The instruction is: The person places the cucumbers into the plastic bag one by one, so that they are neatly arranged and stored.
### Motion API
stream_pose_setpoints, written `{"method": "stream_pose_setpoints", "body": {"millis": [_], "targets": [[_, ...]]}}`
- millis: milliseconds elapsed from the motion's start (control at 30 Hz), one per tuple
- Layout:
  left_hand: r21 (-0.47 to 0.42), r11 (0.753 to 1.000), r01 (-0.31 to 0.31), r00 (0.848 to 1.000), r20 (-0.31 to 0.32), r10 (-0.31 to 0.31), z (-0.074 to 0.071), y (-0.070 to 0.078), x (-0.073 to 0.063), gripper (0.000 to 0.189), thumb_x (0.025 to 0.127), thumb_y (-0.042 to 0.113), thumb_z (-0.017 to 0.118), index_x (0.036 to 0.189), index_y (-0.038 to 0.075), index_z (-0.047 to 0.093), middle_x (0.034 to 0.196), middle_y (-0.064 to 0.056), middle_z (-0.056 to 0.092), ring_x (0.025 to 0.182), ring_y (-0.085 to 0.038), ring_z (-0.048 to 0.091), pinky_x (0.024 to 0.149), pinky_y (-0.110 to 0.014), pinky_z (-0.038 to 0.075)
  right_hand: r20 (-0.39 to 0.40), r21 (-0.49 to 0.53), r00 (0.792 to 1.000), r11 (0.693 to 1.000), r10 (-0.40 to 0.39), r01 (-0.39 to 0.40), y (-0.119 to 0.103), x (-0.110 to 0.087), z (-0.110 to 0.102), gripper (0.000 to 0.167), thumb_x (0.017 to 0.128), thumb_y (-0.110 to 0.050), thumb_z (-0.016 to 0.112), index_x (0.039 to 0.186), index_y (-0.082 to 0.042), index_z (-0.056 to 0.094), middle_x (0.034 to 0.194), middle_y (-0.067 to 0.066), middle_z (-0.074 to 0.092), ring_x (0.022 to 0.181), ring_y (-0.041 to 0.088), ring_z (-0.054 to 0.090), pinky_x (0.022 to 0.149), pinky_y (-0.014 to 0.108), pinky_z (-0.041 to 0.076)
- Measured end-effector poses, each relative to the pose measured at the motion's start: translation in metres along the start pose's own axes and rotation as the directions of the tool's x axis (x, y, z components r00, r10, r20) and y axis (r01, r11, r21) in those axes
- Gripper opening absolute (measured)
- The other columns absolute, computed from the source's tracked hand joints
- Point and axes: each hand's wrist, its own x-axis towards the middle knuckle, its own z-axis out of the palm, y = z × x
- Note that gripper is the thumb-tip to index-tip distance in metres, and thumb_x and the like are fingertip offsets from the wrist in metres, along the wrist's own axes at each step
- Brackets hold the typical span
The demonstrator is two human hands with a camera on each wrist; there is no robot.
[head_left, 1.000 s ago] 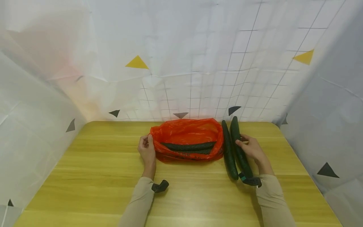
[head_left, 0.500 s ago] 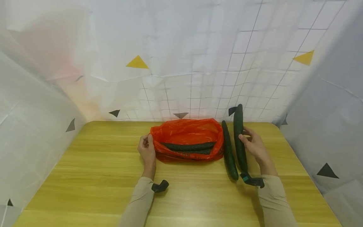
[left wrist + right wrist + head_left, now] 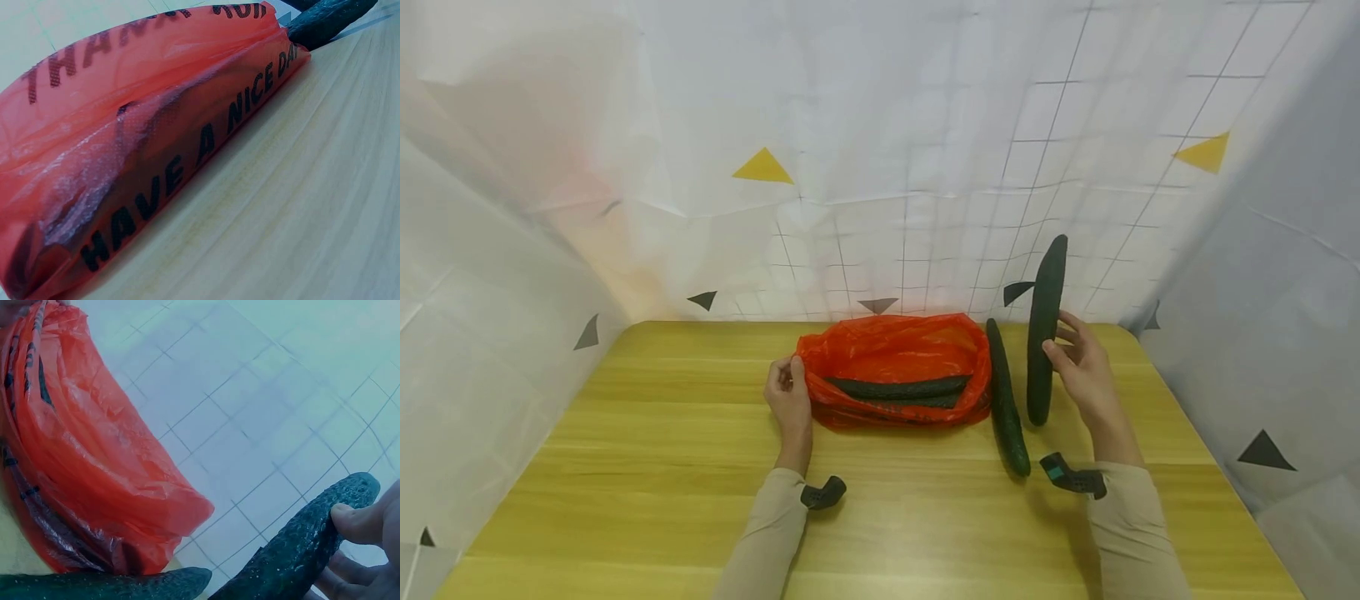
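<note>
In the head view my right hand (image 3: 1084,358) grips a long dark green cucumber (image 3: 1045,333) between thumb and fingers, raised and nearly upright at the right. The right wrist view shows the thumb lying across this cucumber (image 3: 306,544). A red plastic bag (image 3: 895,342) lies with its mouth spread wide, and two cucumbers (image 3: 910,388) rest inside it. At the bag's left edge, my left hand (image 3: 788,396) pinches the rim. Another cucumber (image 3: 1006,400) lies on the table along the bag's right side. Black lettering runs over the bag (image 3: 169,150) in the left wrist view.
The wooden table (image 3: 647,467) ends at a white, grid-lined back wall (image 3: 880,167) with yellow and dark triangles on it. White sheets (image 3: 490,333) close off both sides. Each wrist carries a small black camera mount (image 3: 823,493).
My right hand has lifted its cucumber off the table, up and slightly right, tilting its far end higher. The left hand, the bag and the other cucumbers have stayed put.
</note>
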Motion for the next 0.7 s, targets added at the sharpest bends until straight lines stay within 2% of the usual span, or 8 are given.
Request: {"method": "stream_pose_setpoints", "body": {"millis": [133, 267, 333, 433, 600, 700], "targets": [[0.001, 1.0, -0.008, 1.0, 0.001, 0.008, 0.0, 0.0005, -0.0002, 0.026, 0.091, 0.011, 0.061, 0.096, -0.015, 0.06, 0.075, 0.006, 0.058, 0.069, -0.004, 0.053, 0.062, -0.015, 0.041, 0.021, 0.103, 1.0, 0.995, 0.013, -0.015, -0.0001, -0.0008, -0.0011, 0.057, 0.098, -0.025, 0.049, 0.149, -0.018, 0.026, 0.141, 0.024, 0.04, 0.104, -0.004, 0.05, 0.079, 0.011, 0.046], [0.002, 1.0, -0.005, 1.0, -0.002, 0.005, 0.0, 0.0009, -0.0006, 0.025, 0.091, 0.01, 0.061, 0.096, -0.015, 0.06, 0.075, 0.005, 0.058, 0.069, -0.004, 0.053, 0.063, -0.016, 0.041, 0.051, 0.231, 0.998, 0.972, 0.031, -0.042, -0.0007, -0.0024, -0.0019, 0.056, 0.096, -0.025, 0.052, 0.147, -0.023, 0.029, 0.141, 0.016, 0.039, 0.112, 0.0, 0.047, 0.082, 0.01, 0.044], [0.005, 1.0, 0.0, 1.0, -0.004, 0.0, -0.0001, 0.0007, -0.0005, 0.025, 0.091, 0.011, 0.061, 0.095, -0.014, 0.06, 0.075, 0.005, 0.058, 0.069, -0.004, 0.053, 0.063, -0.016, 0.041, 0.054, 0.264, 0.998, 0.964, 0.027, -0.041, -0.0016, -0.0029, -0.0018, 0.058, 0.096, -0.025, 0.053, 0.148, -0.022, 0.029, 0.14, 0.011, 0.039, 0.113, 0.0, 0.047, 0.082, 0.01, 0.043], [0.004, 1.0, 0.01, 1.0, -0.004, -0.01, -0.0003, 0.0004, -0.0005, 0.025, 0.091, 0.012, 0.062, 0.095, -0.013, 0.06, 0.075, 0.005, 0.059, 0.069, -0.003, 0.053, 0.063, -0.016, 0.041, 0.042, 0.347, 0.999, 0.938, -0.005, -0.01, -0.0029, -0.0023, -0.0009, 0.058, 0.095, -0.018, 0.055, 0.148, -0.015, 0.03, 0.135, 0.003, 0.044, 0.108, 0.0, 0.052, 0.082, 0.012, 0.046], [-0.008, 1.0, 0.015, 1.0, -0.003, -0.015, -0.0002, 0.0, -0.0003, 0.025, 0.091, 0.012, 0.062, 0.095, -0.013, 0.06, 0.076, 0.004, 0.059, 0.07, -0.004, 0.054, 0.063, -0.016, 0.041, 0.005, 0.492, 0.996, 0.867, -0.089, 0.075, -0.0067, -0.0011, 0.0, 0.055, 0.094, -0.005, 0.053, 0.145, -0.003, 0.033, 0.123, -0.004, 0.051, 0.101, 0.004, 0.058, 0.084, 0.015, 0.049], [-0.006, 1.0, 0.008, 1.0, -0.003, -0.008, 0.0, 0.0001, -0.0004, 0.026, 0.091, 0.011, 0.062, 0.096, -0.014, 0.06, 0.076, 0.003, 0.059, 0.07, -0.004, 0.054, 0.063, -0.016, 0.041, -0.002, 0.506, 0.995, 0.858, -0.098, 0.086, -0.0096, -0.0017, -0.0007, 0.056, 0.094, -0.006, 0.053, 0.146, -0.005, 0.031, 0.123, -0.004, 0.052, 0.104, 0.005, 0.057, 0.085, 0.014, 0.049]]}}
